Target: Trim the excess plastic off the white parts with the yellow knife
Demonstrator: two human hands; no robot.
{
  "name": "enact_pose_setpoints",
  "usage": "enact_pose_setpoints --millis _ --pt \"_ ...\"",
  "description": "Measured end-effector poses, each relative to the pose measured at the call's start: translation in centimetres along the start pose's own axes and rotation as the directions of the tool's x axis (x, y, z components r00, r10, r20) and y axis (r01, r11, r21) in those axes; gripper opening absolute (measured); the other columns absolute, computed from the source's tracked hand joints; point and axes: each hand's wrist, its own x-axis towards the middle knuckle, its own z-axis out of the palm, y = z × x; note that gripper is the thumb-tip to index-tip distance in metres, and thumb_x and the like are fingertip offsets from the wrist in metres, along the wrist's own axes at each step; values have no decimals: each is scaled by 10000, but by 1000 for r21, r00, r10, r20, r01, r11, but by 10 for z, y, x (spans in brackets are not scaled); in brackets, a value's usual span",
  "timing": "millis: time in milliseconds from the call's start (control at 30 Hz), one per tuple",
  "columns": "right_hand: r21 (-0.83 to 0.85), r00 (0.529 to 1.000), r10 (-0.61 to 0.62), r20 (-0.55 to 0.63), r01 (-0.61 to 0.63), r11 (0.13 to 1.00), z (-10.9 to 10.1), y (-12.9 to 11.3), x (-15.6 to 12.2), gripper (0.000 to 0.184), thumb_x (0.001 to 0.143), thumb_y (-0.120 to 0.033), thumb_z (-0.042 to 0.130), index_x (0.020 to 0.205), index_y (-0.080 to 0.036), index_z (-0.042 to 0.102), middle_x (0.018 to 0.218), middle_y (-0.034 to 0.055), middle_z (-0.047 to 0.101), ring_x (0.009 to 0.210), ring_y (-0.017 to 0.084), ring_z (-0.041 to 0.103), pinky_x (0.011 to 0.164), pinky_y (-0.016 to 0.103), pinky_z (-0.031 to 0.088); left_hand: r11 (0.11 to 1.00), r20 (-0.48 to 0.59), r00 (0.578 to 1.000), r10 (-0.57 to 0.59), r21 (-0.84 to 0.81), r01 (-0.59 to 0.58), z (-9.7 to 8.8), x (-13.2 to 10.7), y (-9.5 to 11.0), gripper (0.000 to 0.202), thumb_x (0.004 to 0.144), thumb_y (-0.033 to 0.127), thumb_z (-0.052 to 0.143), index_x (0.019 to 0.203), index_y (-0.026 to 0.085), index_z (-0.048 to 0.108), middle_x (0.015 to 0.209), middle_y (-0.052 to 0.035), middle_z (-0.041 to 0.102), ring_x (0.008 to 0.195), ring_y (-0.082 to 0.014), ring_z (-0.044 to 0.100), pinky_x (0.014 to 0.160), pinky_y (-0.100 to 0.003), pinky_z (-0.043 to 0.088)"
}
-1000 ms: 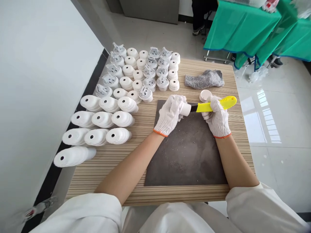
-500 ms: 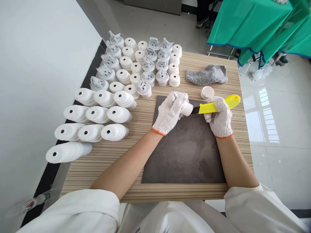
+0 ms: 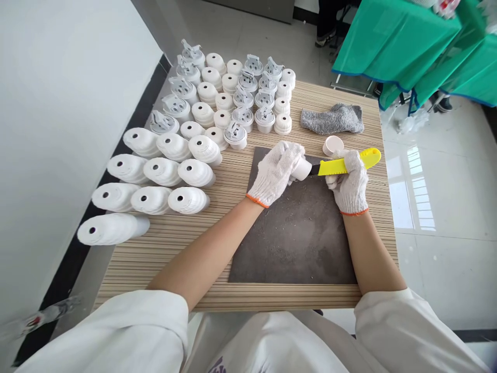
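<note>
My left hand (image 3: 275,173), in a white knit glove with an orange cuff, is shut on a short white plastic moulded piece (image 3: 302,169). My right hand (image 3: 349,182), gloved the same way, grips a yellow-handled knife (image 3: 347,166). The knife's dark blade (image 3: 314,169) rests against the white piece, and its edge is hidden. Both hands are above a dark square mat (image 3: 295,241) dusted with shavings. A small round white cap (image 3: 333,145) lies just beyond my right hand.
Several rows of white moulded parts (image 3: 205,116) and larger white ribbed pieces (image 3: 163,171) stand left on the wood-striped table (image 3: 163,259). A grey fuzzy sock (image 3: 332,119) lies at the far side. A wall rises left; green-draped tables (image 3: 396,41) and a person's legs (image 3: 330,18) are beyond.
The whole scene has drifted slightly in the view. The white piece has turned a little against the blade, and both hands keep their hold.
</note>
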Motion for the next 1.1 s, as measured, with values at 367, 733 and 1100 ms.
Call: enact_pose_setpoints --millis 367,733,1100 --pt "-78 1000 -8 29 10 997 -1 0 0 525 806 -746 651 856 -224 681 428 -47 525 315 120 457 281 224 291 1000 -9 1000 4 -9 -4 1 0 -1 449 926 637 555 973 218 710 932 -72 737 667 -159 664 431 -213 432" --pt "-20 999 -12 30 12 1000 -2 0 0 449 815 -685 685 873 -240 679 476 -44 559 349 118 481 289 209 291 998 -48 997 -53 -30 51 1 0 3 433 939 612 569 999 202 697 892 -78 694 724 -197 698 451 -217 459" --pt "-17 999 23 24 -22 1000 -2 2 5 531 774 -743 681 864 -220 683 437 -29 562 299 119 437 256 213 239 991 -63 993 -96 -95 90 2 5 -5 496 920 665 568 1052 200 681 847 -75 670 713 -212 715 478 -237 469"
